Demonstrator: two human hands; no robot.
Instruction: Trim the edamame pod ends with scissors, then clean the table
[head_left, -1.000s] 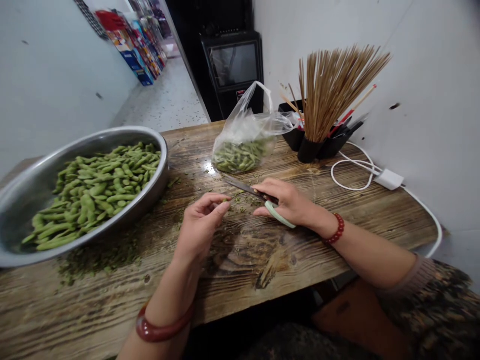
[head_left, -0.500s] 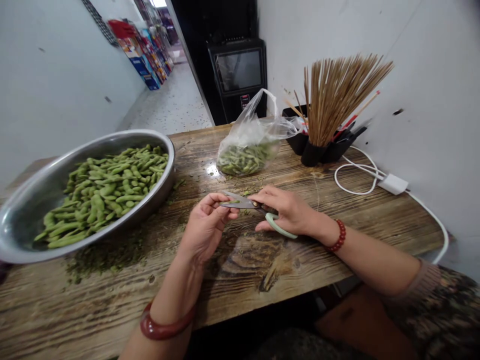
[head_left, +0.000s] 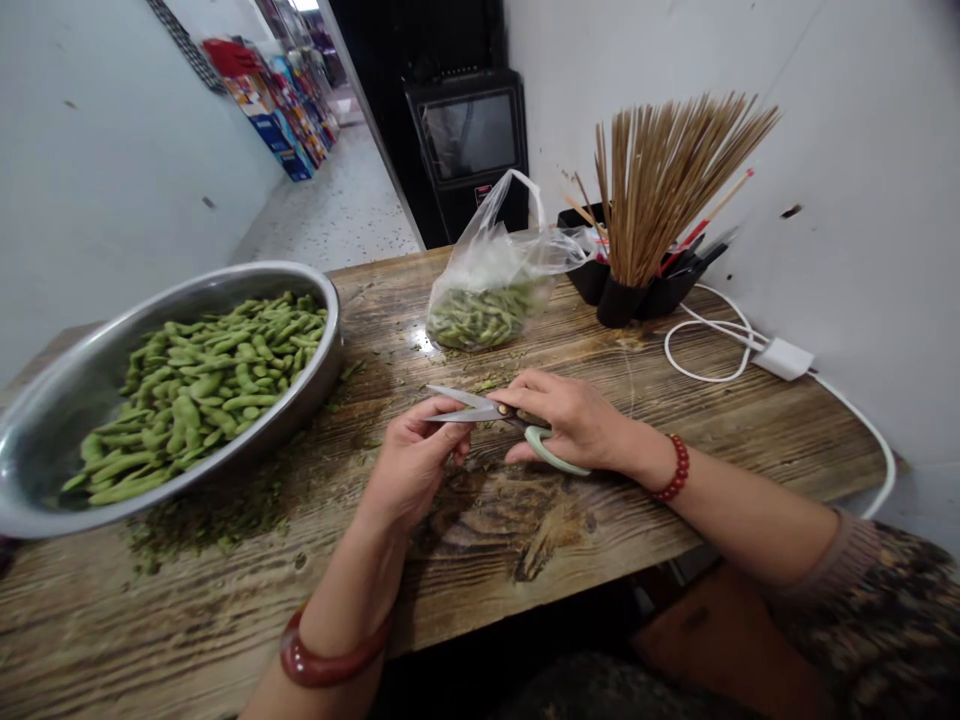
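My right hand (head_left: 570,420) grips a pair of scissors (head_left: 480,410) with pale green handles. Their blades are spread apart and point left, reaching across the fingertips of my left hand (head_left: 420,455). That hand is closed in a pinch around an edamame pod, which the fingers and blades hide now; a green tip showed there a moment earlier. To the left, a large metal basin (head_left: 330,335) holds a heap of green edamame pods (head_left: 202,385). Behind my hands stands a clear plastic bag (head_left: 480,255) with more pods inside.
Green trimmings (head_left: 217,520) lie on the wooden table (head_left: 600,540) below the basin, with more scraps near the bag. At the back right, thin wooden sticks (head_left: 667,190) stand in a black holder (head_left: 622,303). A white cable with an adapter (head_left: 784,358) lies by the wall.
The scissor blades have opened wider, and the green tip between them is out of sight. My left hand has shifted slightly. The whole view has moved a little.
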